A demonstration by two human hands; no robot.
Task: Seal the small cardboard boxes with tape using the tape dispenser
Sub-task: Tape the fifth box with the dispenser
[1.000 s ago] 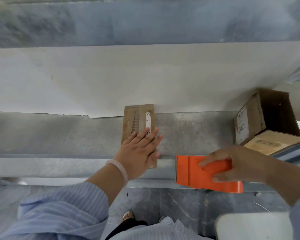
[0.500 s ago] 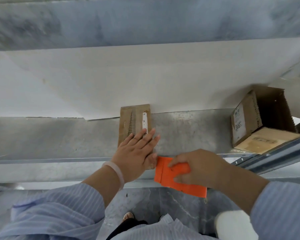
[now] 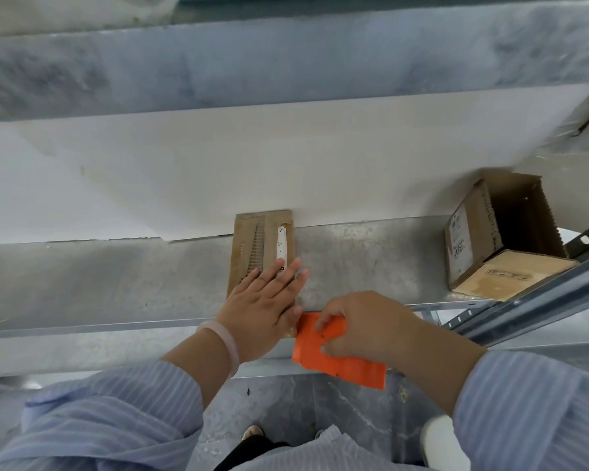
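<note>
A small flat cardboard box (image 3: 252, 239) with a narrow white label lies on the metal shelf (image 3: 354, 260), its far end against a white sheet. My left hand (image 3: 262, 307) lies flat on the box's near end, fingers straight, pressing it down. My right hand (image 3: 357, 324) grips the orange tape dispenser (image 3: 337, 355), whose front end sits at the box's near right corner, touching my left thumb. Any tape strip is hidden under the hands.
An open cardboard box (image 3: 497, 232) lies on its side at the shelf's right end, beside a slotted metal upright (image 3: 524, 311). A large white sheet (image 3: 218, 164) covers the back of the shelf. Below the shelf edge are grey floor and a white object (image 3: 439, 443).
My right hand has brought the orange dispenser leftward, from well to the right of the box to its near right corner. My left hand has stayed pressed on the box.
</note>
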